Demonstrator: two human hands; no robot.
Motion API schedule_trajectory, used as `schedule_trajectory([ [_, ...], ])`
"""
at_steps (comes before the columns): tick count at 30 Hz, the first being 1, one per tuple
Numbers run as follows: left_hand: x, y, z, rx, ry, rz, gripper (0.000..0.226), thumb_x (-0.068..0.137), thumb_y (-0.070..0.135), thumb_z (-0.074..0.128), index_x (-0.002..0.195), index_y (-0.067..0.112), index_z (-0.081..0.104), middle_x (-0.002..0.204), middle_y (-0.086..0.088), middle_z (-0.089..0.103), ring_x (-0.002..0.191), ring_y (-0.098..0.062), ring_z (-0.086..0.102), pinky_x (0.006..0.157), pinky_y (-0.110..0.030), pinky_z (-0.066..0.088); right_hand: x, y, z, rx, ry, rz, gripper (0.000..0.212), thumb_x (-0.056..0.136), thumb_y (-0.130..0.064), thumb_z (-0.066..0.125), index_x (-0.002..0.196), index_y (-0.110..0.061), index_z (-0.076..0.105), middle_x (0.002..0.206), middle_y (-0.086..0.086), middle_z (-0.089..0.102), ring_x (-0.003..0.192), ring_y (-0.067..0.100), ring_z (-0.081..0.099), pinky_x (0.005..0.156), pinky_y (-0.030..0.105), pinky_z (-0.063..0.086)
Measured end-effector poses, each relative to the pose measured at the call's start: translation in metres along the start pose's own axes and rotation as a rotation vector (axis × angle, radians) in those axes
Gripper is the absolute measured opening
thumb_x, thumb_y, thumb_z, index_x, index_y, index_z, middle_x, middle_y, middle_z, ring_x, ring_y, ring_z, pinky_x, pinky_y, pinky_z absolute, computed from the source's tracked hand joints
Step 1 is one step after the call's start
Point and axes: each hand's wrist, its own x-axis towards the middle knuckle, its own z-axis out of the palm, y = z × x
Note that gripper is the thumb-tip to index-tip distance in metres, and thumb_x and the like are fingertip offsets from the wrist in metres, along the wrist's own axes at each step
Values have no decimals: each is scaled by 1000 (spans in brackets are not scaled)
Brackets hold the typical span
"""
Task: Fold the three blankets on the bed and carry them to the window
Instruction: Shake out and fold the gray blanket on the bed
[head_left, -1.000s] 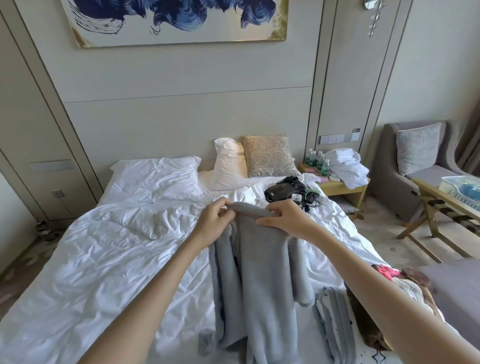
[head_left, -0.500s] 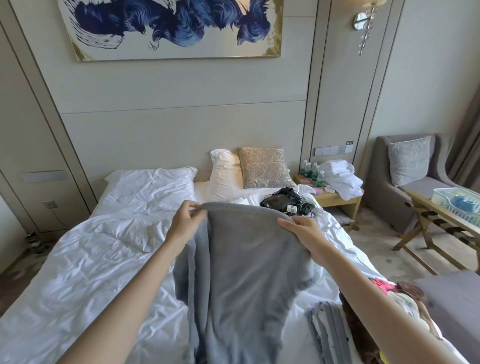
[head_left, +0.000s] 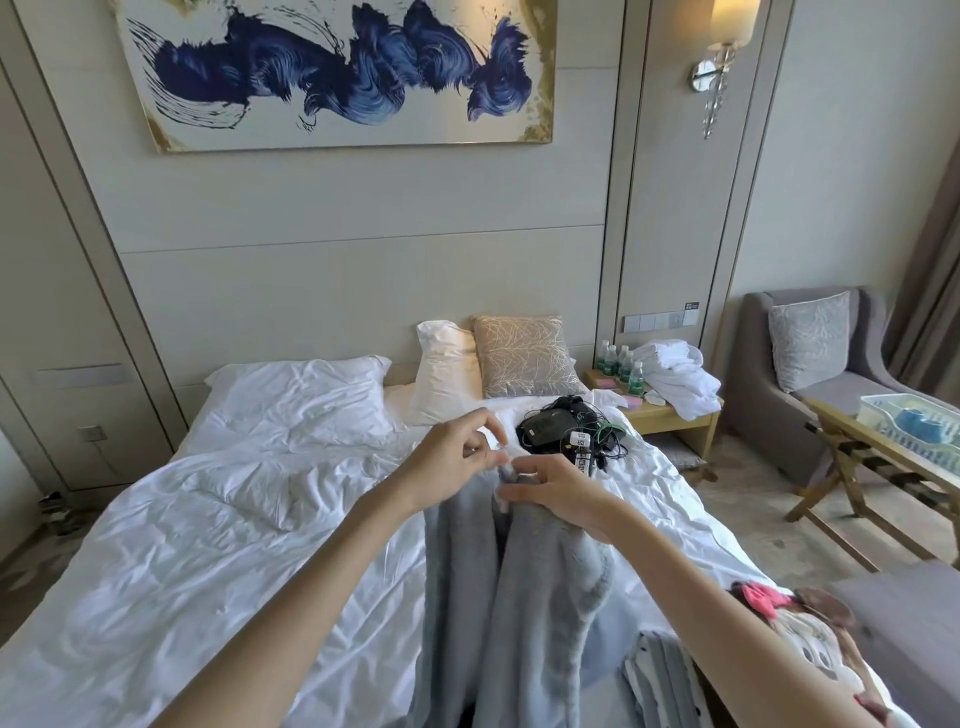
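A person stands at the near edge of a wide bed with rumpled white bedding (head_left: 208, 519), both bare arms stretched out over it. A soft grey fleece blanket (head_left: 498, 597) hangs from the hands in a long narrow drape, its lower part trailing toward the bed's near edge. The right hand (head_left: 563, 493) has thumb & fingers curled round the bunched top edge. The corners seem gathered there, prob. so the halves hang matched and the next fold comes out square. The left hand (head_left: 457, 457) sits just beside it, fingers bent, tips at the same corner. That spot is blurred, so I can't tell whether it pinches the cloth or is off it. The blanket is held up off the bed, I'd guess so its own weight pulls it straight.

Two more blankets lie at the bed's near right corner. One is a grey-and-white striped blanket (head_left: 657, 675) that appears folded. The other is a cream cartoon-print blanket with a pink bow (head_left: 800, 639), loose & unfolded. Toward the bed's head sits a black pouch tangled with cables (head_left: 558, 431), apart from the folding.

Hidden or cut off:
- The grey blanket's bottom end runs out of frame.
- The striped & cartoon blankets are partly cropped, partly behind the right arm.
- No window is visible. Only a brown curtain (head_left: 935, 249) far right of the bed hints where it is.
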Motion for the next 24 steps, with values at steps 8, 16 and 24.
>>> schedule_trajectory([
  [8,-9,-31,-10,144,21,-245,45,76,30,83,58,13,45,58,4,38,56,-10,36,58,-30,27,-3,11,-17,-31,225,52,8,85,-14,71,83,-7,70,70,1,57,65,8,51,55,12,40],
  [16,-13,-28,2,-243,219,-351,46,86,29,74,49,23,48,51,16,31,49,0,33,50,-12,29,-5,11,-19,346,387,76,12,86,-3,68,96,-6,72,84,10,67,81,17,61,69,22,51],
  [24,-5,-4,25,-535,261,-389,19,91,24,68,87,7,61,84,-12,51,83,-22,50,77,-35,44,-7,-10,-14,316,319,-61,55,71,26,54,118,0,62,95,15,66,88,20,64,81,39,59],
])
